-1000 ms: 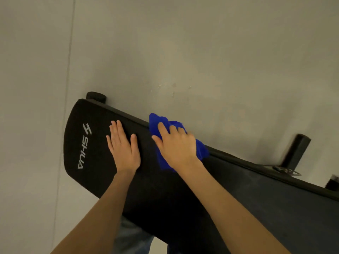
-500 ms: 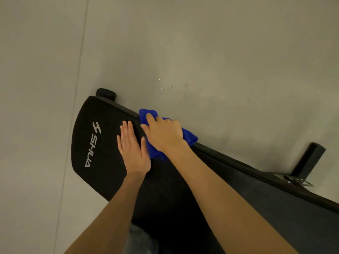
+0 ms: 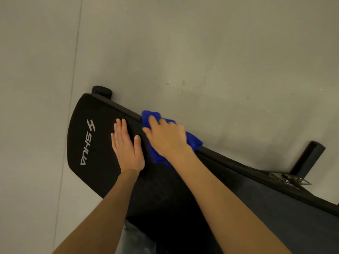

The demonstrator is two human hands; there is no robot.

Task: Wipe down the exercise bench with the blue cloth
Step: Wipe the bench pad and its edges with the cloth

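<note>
A long black padded exercise bench (image 3: 95,162) runs diagonally from upper left to lower right, with white "SHUA" lettering near its rounded end. My left hand (image 3: 126,147) lies flat on the pad beside the lettering, fingers together, holding nothing. My right hand (image 3: 165,138) presses the blue cloth (image 3: 193,141) against the bench's far edge, fingers spread over it. The cloth pokes out past my fingertips, to the right of my hand and below my palm; most of it is hidden under my hand.
Grey floor (image 3: 201,52) surrounds the bench. A black round foot (image 3: 101,90) sticks out behind the bench's end. A black square post (image 3: 308,158) with a metal bracket (image 3: 291,179) rises on the right. Blue jeans (image 3: 135,239) show below the bench.
My right hand and the cloth slid left along the far edge toward my left hand, then stayed close beside it. My left hand stayed flat on the pad.
</note>
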